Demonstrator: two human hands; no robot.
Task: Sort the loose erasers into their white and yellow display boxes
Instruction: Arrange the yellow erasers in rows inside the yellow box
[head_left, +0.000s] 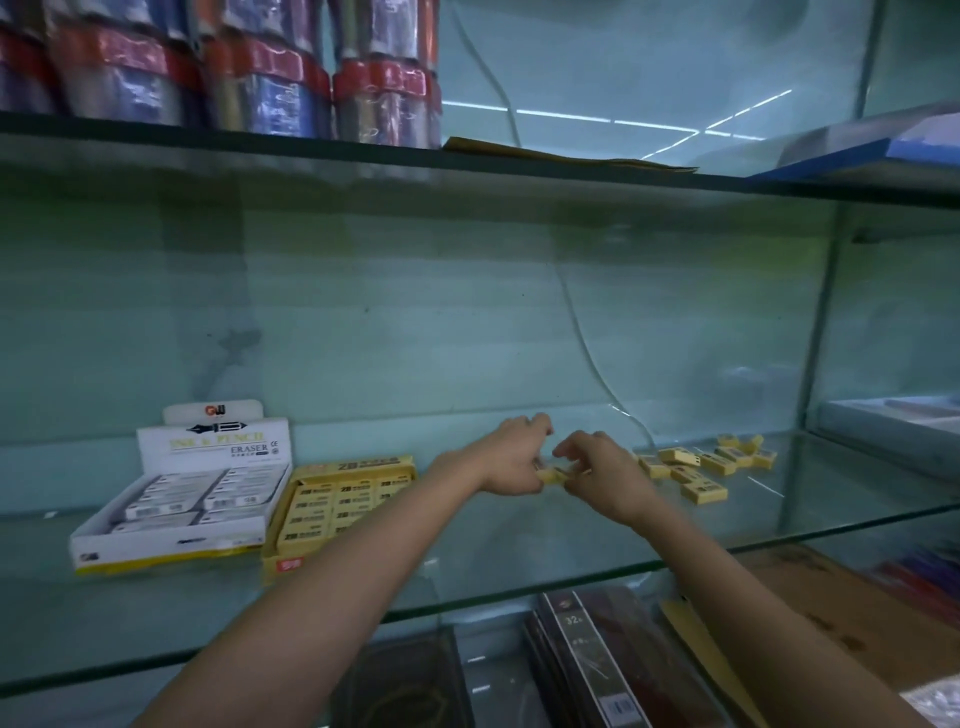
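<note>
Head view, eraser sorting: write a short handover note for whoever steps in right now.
Left hand and right hand together hold yellow erasers above the glass shelf.
White box looks full; yellow box beside it holds rows of erasers.
Left: box the held erasers, then the loose yellow pile on the right.

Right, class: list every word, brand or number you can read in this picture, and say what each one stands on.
"ERASER" and "CE": upright card of the white display box.
"INK & PENCIL": same card, faint, likely reading.
"GW" logo: tab above that card, uncertain.
"2B": erasers in the yellow display box and its back flap.
"32": dark packet under the glass shelf.
Loose erasers, small print and barcodes: too blurred.
</note>
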